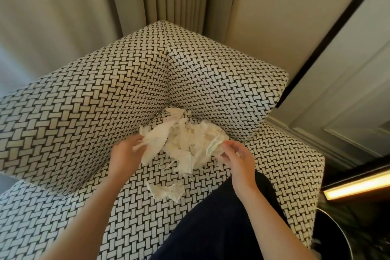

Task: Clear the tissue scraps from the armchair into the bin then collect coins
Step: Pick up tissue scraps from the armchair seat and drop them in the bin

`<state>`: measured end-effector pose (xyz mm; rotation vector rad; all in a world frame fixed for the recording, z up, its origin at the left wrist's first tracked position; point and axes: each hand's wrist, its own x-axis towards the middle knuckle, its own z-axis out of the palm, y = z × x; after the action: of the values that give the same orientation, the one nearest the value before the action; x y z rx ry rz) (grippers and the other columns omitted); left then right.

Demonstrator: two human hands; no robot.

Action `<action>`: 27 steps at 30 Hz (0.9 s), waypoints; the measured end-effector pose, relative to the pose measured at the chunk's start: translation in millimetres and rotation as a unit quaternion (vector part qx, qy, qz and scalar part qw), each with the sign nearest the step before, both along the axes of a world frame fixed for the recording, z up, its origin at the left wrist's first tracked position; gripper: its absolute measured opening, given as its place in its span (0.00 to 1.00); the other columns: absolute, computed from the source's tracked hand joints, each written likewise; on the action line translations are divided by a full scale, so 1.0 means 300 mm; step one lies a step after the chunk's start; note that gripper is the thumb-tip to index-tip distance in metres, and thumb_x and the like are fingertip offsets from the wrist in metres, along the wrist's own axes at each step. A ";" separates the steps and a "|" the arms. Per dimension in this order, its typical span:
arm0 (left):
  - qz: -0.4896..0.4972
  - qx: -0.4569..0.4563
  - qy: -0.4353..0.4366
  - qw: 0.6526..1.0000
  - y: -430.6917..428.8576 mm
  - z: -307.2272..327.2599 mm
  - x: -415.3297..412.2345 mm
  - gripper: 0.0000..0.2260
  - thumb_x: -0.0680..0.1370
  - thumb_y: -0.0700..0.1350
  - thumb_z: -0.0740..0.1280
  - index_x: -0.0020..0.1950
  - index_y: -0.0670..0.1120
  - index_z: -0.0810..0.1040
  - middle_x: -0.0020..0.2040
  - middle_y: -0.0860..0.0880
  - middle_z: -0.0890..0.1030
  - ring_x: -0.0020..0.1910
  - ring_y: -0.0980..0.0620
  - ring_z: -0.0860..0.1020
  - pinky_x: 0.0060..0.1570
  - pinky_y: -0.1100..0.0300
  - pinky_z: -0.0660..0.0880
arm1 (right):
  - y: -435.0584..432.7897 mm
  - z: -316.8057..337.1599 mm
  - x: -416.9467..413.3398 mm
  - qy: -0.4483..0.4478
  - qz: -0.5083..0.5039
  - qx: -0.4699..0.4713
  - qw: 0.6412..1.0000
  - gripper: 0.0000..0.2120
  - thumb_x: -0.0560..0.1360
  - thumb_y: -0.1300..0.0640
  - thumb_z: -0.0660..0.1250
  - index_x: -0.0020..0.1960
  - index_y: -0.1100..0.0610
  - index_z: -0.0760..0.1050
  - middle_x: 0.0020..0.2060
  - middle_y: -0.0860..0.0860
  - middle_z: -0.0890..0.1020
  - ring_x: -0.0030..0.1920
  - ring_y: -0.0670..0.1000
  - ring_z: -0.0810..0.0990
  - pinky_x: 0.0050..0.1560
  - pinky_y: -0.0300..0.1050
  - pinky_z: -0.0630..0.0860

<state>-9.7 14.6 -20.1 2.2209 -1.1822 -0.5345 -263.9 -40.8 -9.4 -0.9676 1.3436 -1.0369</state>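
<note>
Gathering the tissue scraps (185,143), heaped on the armchair (84,101) seat near its back corner. Gripping one side of the heap with the left hand (124,154), pinching a wad on the other side with the right hand (238,156). Likely to shed bits on lifting: torn, loose, barely bunched. Easy to miss the stray scrap (166,191) nearer the armchair's front edge. Could drop pieces short of the bin (333,236) beside the armchair's right front corner, or sweep in coins hidden underneath.

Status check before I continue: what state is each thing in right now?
tissue pile: crumpled, on the armchair seat
left hand: grips the pile's left edge
right hand: pinches its right side
loose scrap: lies apart, untouched
bin: uncovered, beside the armchair
light strip: lit
</note>
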 end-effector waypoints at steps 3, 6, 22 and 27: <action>0.006 -0.033 0.053 0.998 -0.037 0.063 -0.083 0.15 0.77 0.42 0.66 0.64 0.44 0.76 0.53 0.49 0.80 0.28 0.55 0.73 0.27 0.68 0.70 | -0.011 0.045 -0.076 0.036 0.001 -0.022 0.999 0.06 0.71 0.57 0.71 0.48 0.52 0.81 0.48 0.48 0.83 0.54 0.49 0.80 0.60 0.54 0.76; -0.010 -0.070 0.139 0.988 -0.086 0.128 -0.200 0.14 0.77 0.41 0.67 0.62 0.43 0.78 0.51 0.51 0.80 0.35 0.61 0.74 0.29 0.73 0.68 | -0.015 0.089 -0.175 0.069 -0.021 -0.039 0.997 0.07 0.70 0.57 0.73 0.46 0.47 0.82 0.47 0.44 0.83 0.54 0.45 0.79 0.62 0.54 0.74; -0.143 0.109 0.514 0.839 -0.269 0.163 -1.073 0.04 0.78 0.43 0.66 0.50 0.49 0.79 0.49 0.49 0.82 0.48 0.52 0.77 0.53 0.56 0.74 | 0.222 0.095 -0.876 0.056 -0.324 0.016 0.944 0.08 0.72 0.61 0.71 0.44 0.48 0.80 0.49 0.50 0.82 0.54 0.51 0.79 0.59 0.52 0.76; -0.153 0.227 0.514 0.813 -0.256 0.075 -1.328 0.13 0.77 0.41 0.67 0.61 0.44 0.76 0.53 0.45 0.80 0.51 0.49 0.77 0.53 0.54 0.75 | 0.301 0.041 -1.003 0.021 -0.399 0.071 0.914 0.10 0.73 0.64 0.69 0.43 0.48 0.78 0.47 0.48 0.80 0.52 0.51 0.78 0.59 0.51 0.75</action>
<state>-408.2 -62.1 2.3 1.5545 -0.8116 -2.0048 -564.9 49.6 2.7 -0.3036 1.8818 -1.4895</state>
